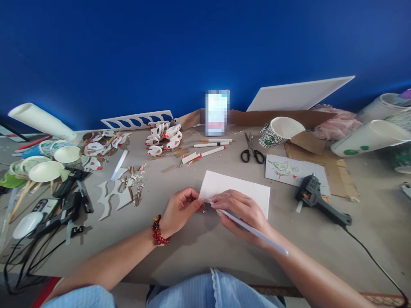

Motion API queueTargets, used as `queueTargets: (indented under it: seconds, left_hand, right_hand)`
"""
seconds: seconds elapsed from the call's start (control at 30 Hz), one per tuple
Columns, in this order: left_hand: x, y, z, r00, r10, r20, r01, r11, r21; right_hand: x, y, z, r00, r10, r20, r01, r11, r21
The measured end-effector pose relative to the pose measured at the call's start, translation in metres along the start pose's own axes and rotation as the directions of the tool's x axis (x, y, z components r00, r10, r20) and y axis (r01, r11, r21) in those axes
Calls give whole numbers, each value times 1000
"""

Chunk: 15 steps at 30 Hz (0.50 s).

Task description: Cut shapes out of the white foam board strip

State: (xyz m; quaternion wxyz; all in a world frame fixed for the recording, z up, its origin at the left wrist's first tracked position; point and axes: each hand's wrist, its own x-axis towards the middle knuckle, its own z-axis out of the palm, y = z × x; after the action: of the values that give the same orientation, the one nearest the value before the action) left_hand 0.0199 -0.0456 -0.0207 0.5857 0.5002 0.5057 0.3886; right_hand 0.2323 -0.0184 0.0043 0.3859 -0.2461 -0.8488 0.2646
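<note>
A white foam board (236,185) lies on the table in front of me, with faint outlines on its surface. My left hand (183,209) pinches the board's lower left corner between thumb and curled fingers; a red beaded bracelet circles that wrist. In my right hand (239,211) is a slim pale craft knife (257,233), its rear end pointing back along my forearm. The knife's tip meets the board's left edge close to my left fingertips. A tiny offcut lies just below that edge.
Black scissors (252,149), markers (214,140) and white bird cutouts (163,136) lie beyond the board. A glue gun (317,201) with a cable and a drawing (282,169) are to the right. Foam scraps (111,196), paper bowls (46,171) and dark tools are left; a lit screen (217,112) stands behind.
</note>
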Motion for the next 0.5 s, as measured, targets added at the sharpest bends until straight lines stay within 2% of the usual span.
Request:
queueTargets:
  seconds: [0.17,0.5]
  left_hand:
    - [-1,-1,1,1000,-3,3,3,1000,-15]
    - [-2,-3,1,1000,-3,7,4,1000,-19]
  right_hand:
    - [1,-1,0,999,22,28,-22,1000,2]
    - [0,-1,2,1000,24,13,-24,1000,1]
